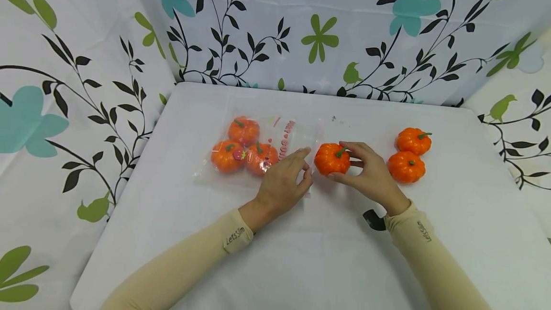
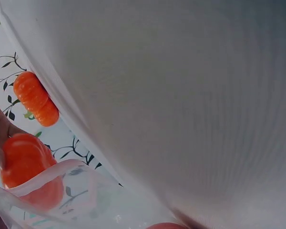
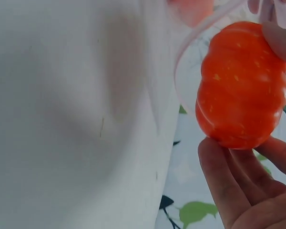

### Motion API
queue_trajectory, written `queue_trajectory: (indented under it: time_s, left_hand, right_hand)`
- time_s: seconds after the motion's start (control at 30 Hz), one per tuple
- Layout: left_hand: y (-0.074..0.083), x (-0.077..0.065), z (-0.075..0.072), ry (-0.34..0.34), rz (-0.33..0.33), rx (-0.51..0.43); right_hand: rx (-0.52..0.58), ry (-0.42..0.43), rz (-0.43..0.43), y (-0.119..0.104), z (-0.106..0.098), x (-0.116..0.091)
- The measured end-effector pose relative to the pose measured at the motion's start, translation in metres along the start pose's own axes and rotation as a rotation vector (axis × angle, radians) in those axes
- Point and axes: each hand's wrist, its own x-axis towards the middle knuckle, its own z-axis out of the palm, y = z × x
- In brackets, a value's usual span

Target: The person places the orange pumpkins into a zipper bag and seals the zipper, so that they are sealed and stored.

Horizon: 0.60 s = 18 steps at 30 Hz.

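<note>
My right hand (image 1: 370, 173) holds a small orange toy pumpkin (image 1: 331, 159) between thumb and fingers, its green stem turned to the right. In the right wrist view that pumpkin (image 3: 243, 86) is right at the mouth of a clear plastic bag. My left hand (image 1: 284, 181) pinches the bag's rim, thumb and forefinger together. The clear bag (image 1: 301, 130), printed in pink, lies on the table with three pumpkins inside, one of them a pumpkin (image 1: 243, 131) at the back. In the left wrist view the bag's rim (image 2: 52, 175) crosses in front of the held pumpkin (image 2: 26, 160).
Two more pumpkins, a rear one (image 1: 413, 141) and a front one (image 1: 406, 167), sit side by side to the right of my right hand. The white table (image 1: 275, 271) meets patterned curtains (image 1: 275, 23) at its back and sides. A black strap (image 1: 374, 220) shows at my right wrist.
</note>
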Motion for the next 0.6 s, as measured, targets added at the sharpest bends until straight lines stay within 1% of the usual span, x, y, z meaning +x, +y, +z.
queue_trajectory:
  time_s: [0.1,0.27,0.33,0.43,0.6]
  left_hand:
    - [0.0,-0.001,-0.001,-0.002,-0.002,-0.007]
    - [0.0,-0.002,0.0,0.016,0.009,-0.008]
    - [0.0,-0.003,0.001,0.028,0.015,-0.004]
    - [0.0,-0.004,0.002,0.042,0.026,-0.007]
    - [-0.001,-0.005,0.002,0.053,0.05,0.0]
  right_hand:
    - [0.039,0.004,0.016,-0.003,0.01,0.01]
    - [0.121,-0.005,0.034,-0.005,0.025,0.021]
    - [0.127,-0.012,0.033,-0.006,0.031,0.025]
    - [0.136,-0.02,0.016,-0.007,0.041,0.031]
    - [0.179,-0.023,-0.044,-0.008,0.054,0.042]
